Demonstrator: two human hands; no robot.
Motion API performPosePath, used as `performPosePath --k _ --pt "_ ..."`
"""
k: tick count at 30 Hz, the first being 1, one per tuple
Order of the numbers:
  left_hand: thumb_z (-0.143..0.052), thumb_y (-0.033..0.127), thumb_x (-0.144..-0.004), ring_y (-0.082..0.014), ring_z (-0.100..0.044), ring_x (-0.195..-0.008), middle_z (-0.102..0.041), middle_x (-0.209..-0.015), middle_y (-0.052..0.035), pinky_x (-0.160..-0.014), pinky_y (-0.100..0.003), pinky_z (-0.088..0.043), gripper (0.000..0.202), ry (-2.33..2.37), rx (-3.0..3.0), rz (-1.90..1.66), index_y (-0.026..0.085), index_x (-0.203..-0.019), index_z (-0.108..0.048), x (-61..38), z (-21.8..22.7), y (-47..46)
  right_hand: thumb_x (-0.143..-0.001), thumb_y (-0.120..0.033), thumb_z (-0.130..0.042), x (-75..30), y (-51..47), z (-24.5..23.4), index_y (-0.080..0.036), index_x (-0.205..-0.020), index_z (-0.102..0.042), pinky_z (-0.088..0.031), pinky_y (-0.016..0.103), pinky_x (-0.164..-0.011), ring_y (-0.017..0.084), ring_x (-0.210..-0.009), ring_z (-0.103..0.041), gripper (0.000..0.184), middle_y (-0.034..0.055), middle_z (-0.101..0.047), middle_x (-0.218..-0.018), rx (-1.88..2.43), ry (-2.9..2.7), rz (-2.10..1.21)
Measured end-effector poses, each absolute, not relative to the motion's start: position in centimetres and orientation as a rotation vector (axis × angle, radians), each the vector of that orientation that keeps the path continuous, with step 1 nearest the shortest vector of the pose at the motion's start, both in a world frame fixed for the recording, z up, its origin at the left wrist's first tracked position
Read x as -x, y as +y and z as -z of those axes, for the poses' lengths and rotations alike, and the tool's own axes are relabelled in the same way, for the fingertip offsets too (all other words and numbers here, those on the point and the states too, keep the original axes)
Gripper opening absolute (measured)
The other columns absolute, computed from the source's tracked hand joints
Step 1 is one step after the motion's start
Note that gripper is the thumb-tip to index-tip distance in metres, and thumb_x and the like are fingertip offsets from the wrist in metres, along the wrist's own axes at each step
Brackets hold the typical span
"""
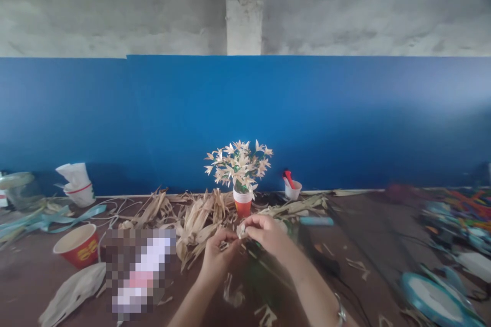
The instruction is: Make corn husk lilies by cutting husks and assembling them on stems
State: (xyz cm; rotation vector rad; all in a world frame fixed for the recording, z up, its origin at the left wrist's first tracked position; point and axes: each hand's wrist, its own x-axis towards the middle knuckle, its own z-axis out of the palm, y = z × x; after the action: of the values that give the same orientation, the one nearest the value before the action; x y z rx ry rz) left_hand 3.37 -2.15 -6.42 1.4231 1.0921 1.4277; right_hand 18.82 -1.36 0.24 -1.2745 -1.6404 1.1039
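Note:
My left hand (217, 255) and my right hand (268, 235) meet over the brown table (376, 235), fingers pinched together on a small pale husk piece (241, 230) held between them. Just behind my hands stands an orange-and-white cup (243, 203) holding a bunch of pale husk flowers (238, 163). Dried corn husks (195, 217) lie heaped to the left of that cup. A green stem-like strip (264, 265) lies on the table under my right forearm.
A red paper cup (79, 245) lies tipped at the left, with stacked white cups (76, 184) and teal ribbon (46, 219) behind it. A small white cup with a red tool (292, 186) stands by the blue wall. Coloured craft materials (456, 214) and a teal tape roll (433, 299) crowd the right.

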Motion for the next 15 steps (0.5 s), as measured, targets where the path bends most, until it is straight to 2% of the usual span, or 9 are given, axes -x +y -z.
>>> performPosePath --k 5,9,12,14,15 --pt "-0.079 0.041 -0.058 -0.0124 -0.053 -0.050 -0.062 -0.056 -0.0009 -0.051 -0.023 -0.039 0.031 0.892 -1.055 -1.252 0.015 -0.064 -0.064 -3.6 7.1 -2.0 -0.070 -0.020 -0.054 -18.3 -1.3 0.5 -0.017 -0.080 -0.067 -0.045 0.025 -0.069 0.017 -0.076 -0.063 0.017 0.0018 -0.070 -0.078 1.260 -1.661 -1.048" --pt "-0.082 0.041 -0.054 -0.0110 -0.053 -0.046 -0.061 -0.052 0.0002 -0.048 -0.022 -0.038 0.035 0.818 -0.938 -1.229 0.014 -0.064 -0.062 -3.6 7.7 -1.7 -0.076 -0.025 -0.053 -19.8 -1.3 0.1 -0.018 -0.091 -0.066 -0.046 0.025 -0.067 0.017 -0.074 -0.063 0.021 0.0033 -0.070 -0.082 1.275 -1.742 -0.960" --pt "-0.084 0.039 -0.051 -0.0085 -0.051 -0.046 -0.060 -0.052 0.0028 -0.048 -0.019 -0.037 0.035 0.825 -0.891 -1.250 0.015 -0.063 -0.061 -3.5 7.5 -1.6 -0.077 -0.024 -0.052 -23.4 -1.4 -0.3 -0.019 -0.094 -0.065 -0.044 0.029 -0.070 0.020 -0.079 -0.064 0.022 0.0067 -0.071 -0.088 1.600 -1.819 -0.684" --pt "-0.083 0.037 -0.053 -0.0083 -0.052 -0.048 -0.060 -0.053 0.0034 -0.049 -0.019 -0.037 0.033 0.829 -0.879 -1.265 0.015 -0.064 -0.061 -3.5 7.3 -1.7 -0.075 -0.020 -0.052 -26.1 -1.8 0.1 -0.019 -0.084 -0.066 -0.042 0.033 -0.071 0.025 -0.083 -0.064 0.017 0.0103 -0.070 -0.087 2.030 -1.836 -0.399" --pt "-0.083 0.037 -0.054 -0.0088 -0.053 -0.050 -0.061 -0.055 0.0032 -0.050 -0.019 -0.038 0.032 0.821 -0.875 -1.259 0.016 -0.064 -0.061 -3.5 7.3 -1.7 -0.073 -0.016 -0.053 -27.3 -2.2 0.6 -0.017 -0.080 -0.067 -0.042 0.035 -0.070 0.029 -0.084 -0.064 0.016 0.0139 -0.070 -0.086 2.123 -1.810 -0.364"
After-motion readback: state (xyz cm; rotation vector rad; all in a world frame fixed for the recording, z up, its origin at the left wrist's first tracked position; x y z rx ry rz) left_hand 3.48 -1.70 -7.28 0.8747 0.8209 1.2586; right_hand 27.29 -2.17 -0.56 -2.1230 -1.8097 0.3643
